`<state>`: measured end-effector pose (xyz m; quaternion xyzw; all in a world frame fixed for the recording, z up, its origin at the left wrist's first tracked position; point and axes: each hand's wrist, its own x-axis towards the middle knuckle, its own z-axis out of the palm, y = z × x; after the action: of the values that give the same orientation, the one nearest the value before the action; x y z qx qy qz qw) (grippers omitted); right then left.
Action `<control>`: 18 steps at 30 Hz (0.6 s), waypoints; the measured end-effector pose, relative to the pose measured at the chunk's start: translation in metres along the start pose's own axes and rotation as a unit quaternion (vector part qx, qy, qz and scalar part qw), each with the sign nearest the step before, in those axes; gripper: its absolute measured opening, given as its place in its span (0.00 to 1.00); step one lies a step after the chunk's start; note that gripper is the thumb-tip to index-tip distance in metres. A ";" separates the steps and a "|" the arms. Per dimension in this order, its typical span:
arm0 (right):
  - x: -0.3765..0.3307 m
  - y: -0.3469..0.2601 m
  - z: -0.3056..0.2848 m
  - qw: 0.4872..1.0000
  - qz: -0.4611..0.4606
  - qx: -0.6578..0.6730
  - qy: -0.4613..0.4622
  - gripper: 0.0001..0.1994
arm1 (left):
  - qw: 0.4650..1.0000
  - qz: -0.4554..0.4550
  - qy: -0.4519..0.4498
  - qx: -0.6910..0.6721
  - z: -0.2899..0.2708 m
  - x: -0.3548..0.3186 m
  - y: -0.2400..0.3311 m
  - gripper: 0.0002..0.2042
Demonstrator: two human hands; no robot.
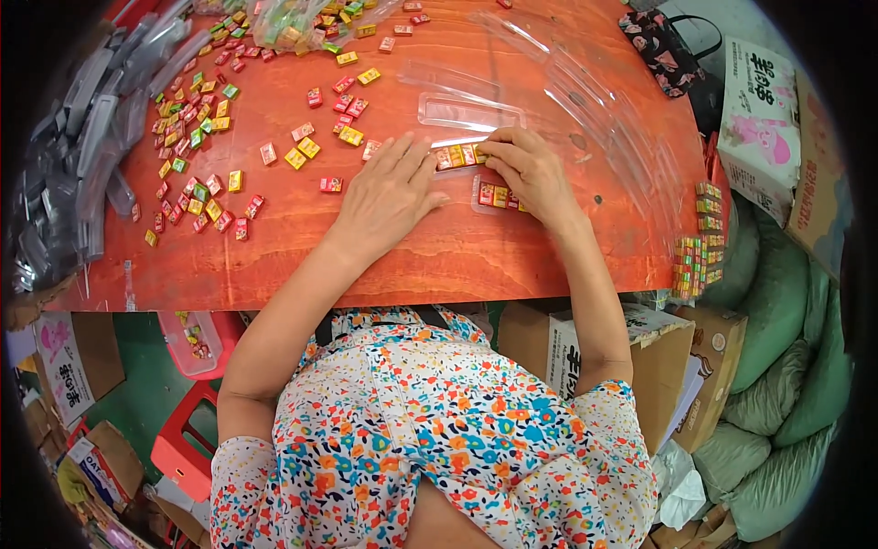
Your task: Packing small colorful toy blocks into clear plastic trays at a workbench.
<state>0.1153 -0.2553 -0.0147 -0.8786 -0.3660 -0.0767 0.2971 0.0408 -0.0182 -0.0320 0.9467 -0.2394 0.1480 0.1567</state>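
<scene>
My left hand (388, 190) lies on the red table with its fingers stretched out, the fingertips beside the left end of a row of small yellow and red boxes (455, 156). That row sits in a narrow clear plastic tray. At the row's right end my right hand (532, 176) is closed, thumb and fingers pinching a small box that they partly hide. Just below it, a second clear tray (477, 203) holds more small boxes, partly covered by the right hand. Beyond both hands lies an empty clear tray (471, 111).
Loose small boxes (197, 137) are strewn over the left of the table (302, 247). Clear trays (87, 137) pile up at the far left; more trays (604, 119) lie at right. Stacked filled packs (700, 242) stand at the right edge, near cartons (759, 128).
</scene>
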 end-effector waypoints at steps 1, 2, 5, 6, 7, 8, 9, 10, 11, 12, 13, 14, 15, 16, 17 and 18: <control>0.001 0.001 0.000 1.000 0.001 0.001 -0.007 0.09 | 1.000 -0.006 0.001 -0.014 0.000 0.001 0.001 0.30; 0.000 0.002 0.000 1.000 0.000 0.001 -0.007 0.09 | 1.000 -0.007 0.001 -0.014 -0.002 0.004 0.003 0.30; -0.001 0.005 0.001 1.000 0.012 0.027 -0.006 0.10 | 0.999 0.019 0.032 -0.026 -0.006 0.015 0.008 0.32; -0.001 0.004 0.001 1.000 0.009 0.026 -0.002 0.10 | 0.999 0.025 0.006 -0.020 -0.003 0.015 0.008 0.33; -0.002 0.003 0.001 1.000 0.007 0.025 0.002 0.10 | 0.999 0.032 -0.020 -0.013 -0.001 0.014 0.008 0.34; -0.003 0.002 0.002 1.000 0.009 0.025 0.005 0.10 | 0.999 0.035 -0.022 -0.013 0.003 0.012 0.007 0.34; -0.005 0.002 0.002 1.000 0.016 0.024 0.011 0.10 | 0.999 0.022 -0.027 -0.021 0.005 0.008 0.005 0.35; -0.006 0.003 0.003 0.999 0.023 0.022 0.017 0.11 | 0.999 0.010 -0.033 -0.028 0.007 0.006 0.004 0.36; -0.008 0.004 0.003 0.999 0.028 0.023 0.022 0.11 | 0.999 0.015 -0.036 -0.028 0.006 0.006 0.005 0.36; -0.010 0.005 0.003 0.998 0.028 0.043 0.048 0.11 | 0.999 0.008 -0.046 -0.023 0.004 0.007 0.005 0.38; -0.012 0.006 0.004 0.995 0.028 0.064 0.075 0.11 | 0.998 0.002 -0.056 -0.018 0.003 0.008 0.006 0.39; -0.014 0.008 0.003 0.994 0.031 0.064 0.079 0.11 | 0.998 0.006 -0.059 -0.017 0.000 0.012 0.007 0.39; -0.015 0.009 0.000 0.992 0.026 0.065 0.105 0.12 | 0.999 0.014 -0.040 -0.025 -0.004 0.015 0.010 0.41; -0.016 0.009 -0.002 0.989 0.021 0.065 0.132 0.13 | 0.999 0.023 -0.021 -0.033 -0.005 0.018 0.011 0.42; -0.017 0.010 -0.004 0.988 0.024 0.065 0.135 0.13 | 0.999 0.027 -0.023 -0.032 -0.004 0.019 0.010 0.42; -0.018 0.010 -0.005 0.988 0.027 0.079 0.128 0.13 | 0.998 0.041 -0.032 -0.023 -0.001 0.019 0.009 0.43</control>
<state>0.1101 -0.2749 -0.0217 -0.8449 -0.3059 -0.1508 0.4122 0.0517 -0.0333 -0.0222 0.9365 -0.2864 0.1181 0.1645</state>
